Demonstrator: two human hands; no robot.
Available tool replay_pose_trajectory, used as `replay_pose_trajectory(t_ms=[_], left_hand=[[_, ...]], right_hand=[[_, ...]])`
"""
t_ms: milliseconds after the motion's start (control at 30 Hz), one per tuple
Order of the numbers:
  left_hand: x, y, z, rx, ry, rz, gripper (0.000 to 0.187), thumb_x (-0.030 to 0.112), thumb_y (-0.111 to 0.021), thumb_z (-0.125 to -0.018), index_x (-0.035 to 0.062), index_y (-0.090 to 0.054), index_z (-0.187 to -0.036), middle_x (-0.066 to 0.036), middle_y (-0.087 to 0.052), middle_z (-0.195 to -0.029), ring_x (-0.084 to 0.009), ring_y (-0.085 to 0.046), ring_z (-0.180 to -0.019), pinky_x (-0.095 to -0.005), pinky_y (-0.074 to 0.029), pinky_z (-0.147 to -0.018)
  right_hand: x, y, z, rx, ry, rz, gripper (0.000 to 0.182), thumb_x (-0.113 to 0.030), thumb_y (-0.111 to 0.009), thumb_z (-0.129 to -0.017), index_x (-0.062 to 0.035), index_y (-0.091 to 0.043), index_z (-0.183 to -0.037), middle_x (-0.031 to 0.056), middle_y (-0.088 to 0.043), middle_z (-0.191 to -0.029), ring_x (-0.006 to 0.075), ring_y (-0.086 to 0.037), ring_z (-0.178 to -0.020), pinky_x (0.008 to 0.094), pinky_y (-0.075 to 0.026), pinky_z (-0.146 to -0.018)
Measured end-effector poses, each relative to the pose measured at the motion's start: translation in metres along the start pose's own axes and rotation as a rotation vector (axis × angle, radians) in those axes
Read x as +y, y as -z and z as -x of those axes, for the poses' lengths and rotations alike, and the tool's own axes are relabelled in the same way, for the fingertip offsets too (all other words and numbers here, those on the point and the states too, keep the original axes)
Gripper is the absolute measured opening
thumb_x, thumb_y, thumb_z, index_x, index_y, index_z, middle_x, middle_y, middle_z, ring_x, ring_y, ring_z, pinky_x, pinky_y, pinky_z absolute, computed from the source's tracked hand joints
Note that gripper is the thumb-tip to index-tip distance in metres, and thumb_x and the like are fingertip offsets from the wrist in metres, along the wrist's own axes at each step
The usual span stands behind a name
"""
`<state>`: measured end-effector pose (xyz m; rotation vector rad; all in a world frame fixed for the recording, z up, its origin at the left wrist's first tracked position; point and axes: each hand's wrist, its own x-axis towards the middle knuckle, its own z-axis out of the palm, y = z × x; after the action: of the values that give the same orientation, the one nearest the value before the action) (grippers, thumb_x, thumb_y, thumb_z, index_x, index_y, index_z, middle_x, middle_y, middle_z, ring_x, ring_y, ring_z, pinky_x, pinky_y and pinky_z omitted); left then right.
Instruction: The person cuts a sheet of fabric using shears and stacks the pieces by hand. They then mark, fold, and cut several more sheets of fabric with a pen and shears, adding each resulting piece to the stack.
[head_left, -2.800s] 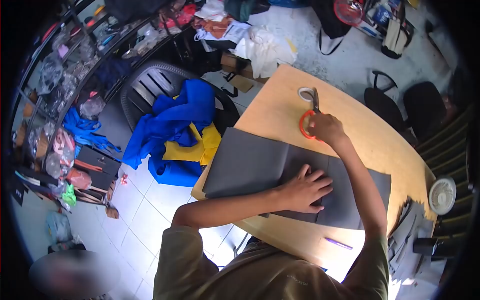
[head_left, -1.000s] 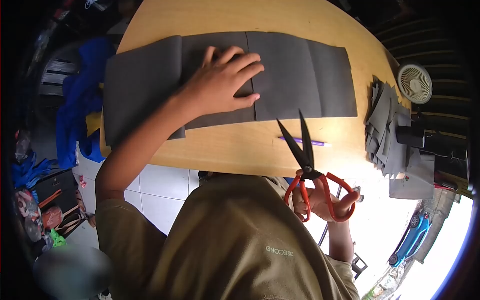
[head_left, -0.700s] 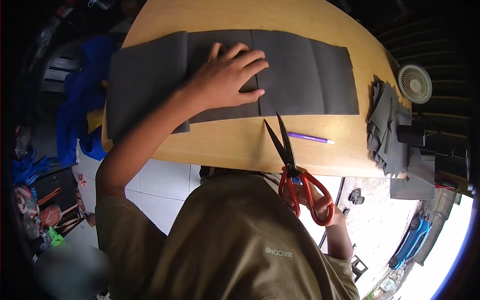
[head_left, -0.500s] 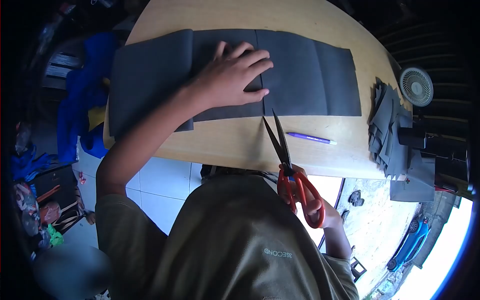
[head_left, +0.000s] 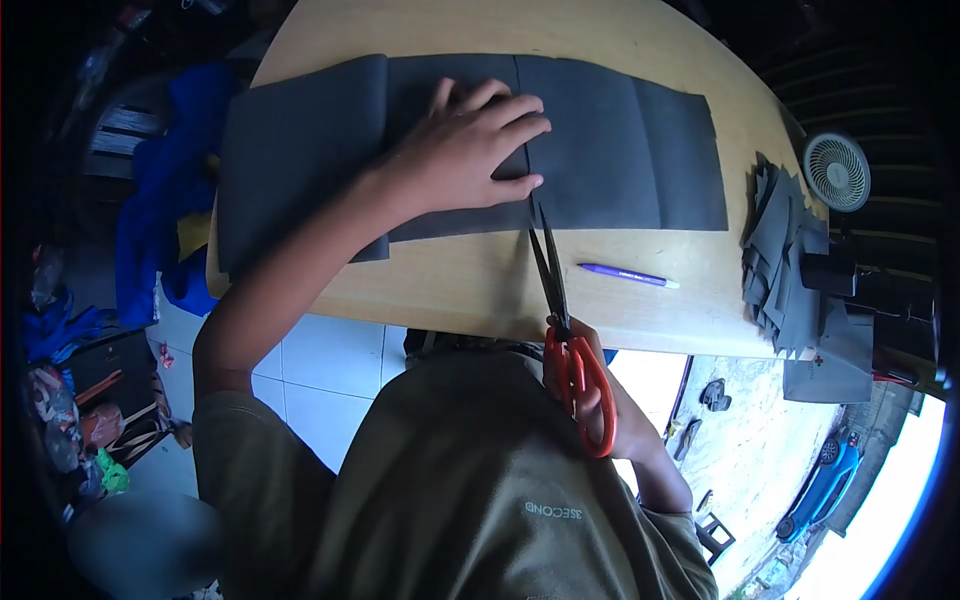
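Note:
A long dark grey sheet of cloth-like material (head_left: 610,145) lies across the table, with a folded flap at its left end. A dark line runs across the sheet beside my left hand's fingertips. My left hand (head_left: 465,155) rests on it, fingers spread and pressing it down. In my right hand (head_left: 622,412) is a pair of scissors with red handles (head_left: 562,352), fingers through the loops. The blades point away from me and are slightly apart. Their tips reach the sheet's near edge at the dark line, just below my left thumb.
A purple pen (head_left: 628,275) lies on the wooden table (head_left: 450,290), right of the scissors. Several dark grey cut pieces (head_left: 780,265) are piled at the table's right edge, near a small white fan (head_left: 836,172). Blue cloth (head_left: 180,150) hangs at the left.
The scissors have moved up and slightly left at the handles, and their blades have come closer together at the sheet's near edge. My left hand stays in place on the sheet.

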<state>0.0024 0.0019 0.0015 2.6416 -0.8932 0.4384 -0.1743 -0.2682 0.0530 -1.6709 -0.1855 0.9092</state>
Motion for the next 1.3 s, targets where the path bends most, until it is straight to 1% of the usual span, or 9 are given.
replay_pose_trajectory(t_ms=[33, 133, 233, 333, 467, 667, 833, 1233, 1300], left_hand=[[-0.001, 0.0, 0.0, 0.002, 0.0, 0.006, 0.056, 0.043, -0.076, -0.087, 0.0127, -0.064, -0.132, -0.002, -0.056, -0.141, -0.0219, -0.05, -0.13, -0.0474, -0.037, -0.104], [-0.002, -0.003, 0.0, 0.015, -0.004, 0.014, 0.055, 0.043, -0.076, -0.087, 0.0129, -0.065, -0.132, -0.002, -0.056, -0.141, -0.0221, -0.05, -0.129, -0.0474, -0.038, -0.104], [-0.001, -0.001, 0.0, 0.005, -0.001, 0.012, 0.054, 0.043, -0.076, -0.087, 0.0129, -0.065, -0.131, -0.001, -0.056, -0.141, -0.0224, -0.05, -0.129, -0.0473, -0.038, -0.103], [-0.001, 0.0, -0.001, -0.004, -0.003, 0.012, 0.055, 0.043, -0.076, -0.087, 0.013, -0.065, -0.132, -0.001, -0.056, -0.142, -0.0226, -0.051, -0.128, -0.047, -0.038, -0.103], [-0.001, 0.0, -0.001, 0.007, -0.003, -0.004, 0.052, 0.041, -0.075, -0.089, 0.013, -0.065, -0.132, -0.002, -0.057, -0.141, -0.0225, -0.051, -0.128, -0.0462, -0.038, -0.103], [-0.002, -0.002, -0.002, -0.017, -0.001, -0.011, 0.035, 0.022, -0.064, -0.097, 0.0132, -0.066, -0.131, 0.0, -0.058, -0.14, -0.0205, -0.051, -0.126, -0.045, -0.038, -0.101], [-0.005, -0.003, 0.0, 0.031, -0.032, -0.022, 0.038, 0.011, -0.064, -0.094, 0.0134, -0.066, -0.131, 0.0, -0.058, -0.14, -0.0201, -0.052, -0.125, -0.0443, -0.039, -0.1], [-0.005, -0.001, 0.001, 0.004, -0.023, -0.018, 0.045, 0.003, -0.06, -0.09, 0.0138, -0.066, -0.133, 0.0, -0.057, -0.143, -0.0204, -0.052, -0.127, -0.0443, -0.039, -0.101], [-0.006, -0.001, 0.001, 0.004, -0.023, -0.016, 0.045, 0.003, -0.06, -0.09, 0.0139, -0.066, -0.133, 0.0, -0.057, -0.143, -0.0205, -0.052, -0.127, -0.0443, -0.039, -0.101]], right_hand=[[-0.002, -0.002, -0.001, 0.017, -0.019, -0.017, 0.099, -0.078, -0.045, -0.095, -0.0017, -0.022, -0.154, 0.0042, -0.049, -0.103, 0.0108, -0.046, -0.085, 0.0268, -0.04, -0.081], [-0.008, -0.004, -0.006, 0.012, -0.016, -0.015, 0.073, -0.052, -0.045, -0.108, -0.0016, -0.02, -0.155, 0.0067, -0.052, -0.088, 0.0146, -0.051, -0.076, 0.0318, -0.043, -0.071], [-0.009, -0.009, -0.005, 0.043, -0.026, -0.021, 0.06, -0.042, -0.041, -0.111, -0.0012, -0.024, -0.152, 0.0046, -0.052, -0.082, 0.0127, -0.05, -0.069, 0.0304, -0.042, -0.066], [-0.005, -0.014, -0.008, 0.094, 0.034, -0.007, 0.056, -0.04, -0.04, -0.112, -0.0007, -0.028, -0.149, 0.0038, -0.052, -0.078, 0.0125, -0.05, -0.063, 0.0297, -0.041, -0.062], [-0.016, -0.015, -0.01, 0.095, -0.017, 0.006, 0.057, -0.044, -0.038, -0.111, 0.0015, -0.03, -0.145, 0.0026, -0.051, -0.078, 0.0086, -0.046, -0.061, 0.0234, -0.039, -0.06], [-0.014, -0.018, -0.013, 0.136, 0.02, 0.067, 0.055, -0.042, -0.038, -0.112, 0.0018, -0.03, -0.144, 0.003, -0.052, -0.074, 0.0088, -0.048, -0.056, 0.0233, -0.04, -0.054], [-0.011, -0.023, -0.016, 0.176, 0.058, 0.065, 0.055, -0.043, -0.039, -0.111, 0.0007, -0.031, -0.143, 0.0024, -0.052, -0.07, 0.0091, -0.049, -0.054, 0.023, -0.039, -0.051], [-0.013, -0.027, -0.016, 0.21, 0.029, 0.076, 0.053, -0.043, -0.039, -0.111, -0.0003, -0.033, -0.142, 0.0025, -0.052, -0.067, 0.0098, -0.05, -0.051, 0.0233, -0.039, -0.049], [-0.02, -0.024, -0.014, 0.178, -0.075, 0.071, 0.048, -0.033, -0.042, -0.111, 0.0005, -0.031, -0.144, 0.0066, -0.055, -0.069, 0.017, -0.056, -0.057, 0.0311, -0.042, -0.054]])
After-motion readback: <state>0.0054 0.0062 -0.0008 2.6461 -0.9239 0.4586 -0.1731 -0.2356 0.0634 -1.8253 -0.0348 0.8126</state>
